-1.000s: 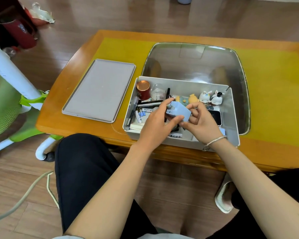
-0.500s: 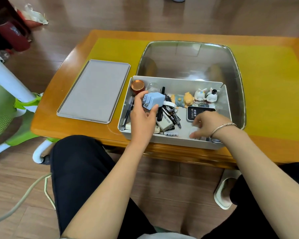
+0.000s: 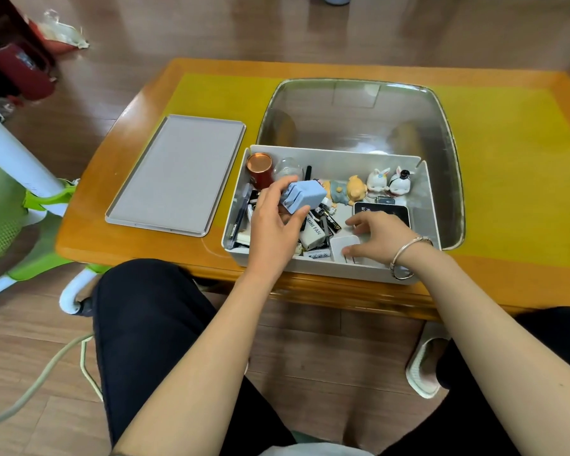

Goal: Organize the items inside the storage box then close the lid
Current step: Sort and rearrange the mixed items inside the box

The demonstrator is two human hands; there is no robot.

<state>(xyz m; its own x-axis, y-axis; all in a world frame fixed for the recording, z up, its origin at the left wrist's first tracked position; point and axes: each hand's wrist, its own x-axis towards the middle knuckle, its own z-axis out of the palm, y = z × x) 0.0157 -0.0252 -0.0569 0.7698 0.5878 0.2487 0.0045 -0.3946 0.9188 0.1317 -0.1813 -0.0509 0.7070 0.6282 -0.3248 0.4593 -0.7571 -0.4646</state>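
A white storage box (image 3: 341,158) sits at the table's near edge, full of small items. My left hand (image 3: 275,225) grips a light blue charger plug (image 3: 305,197) over the box's left half. My right hand (image 3: 380,236) reaches into the right half, fingers spread and touching a white flat adapter (image 3: 343,243). Inside lie a copper-topped red can (image 3: 260,166), a "MINI FAN" box (image 3: 313,233), pens, a black device (image 3: 382,212), and small figurines (image 3: 389,182) along the far wall. The grey lid (image 3: 178,172) lies flat to the box's left.
A large clear plastic tub (image 3: 359,116) stands behind the box on the yellow mat (image 3: 507,166). A green and white chair frame (image 3: 17,199) stands left of the table. My legs sit under the near table edge.
My left hand carried the blue plug to the left side of the box. My right hand let go of it and dropped to the white adapter in the right half.
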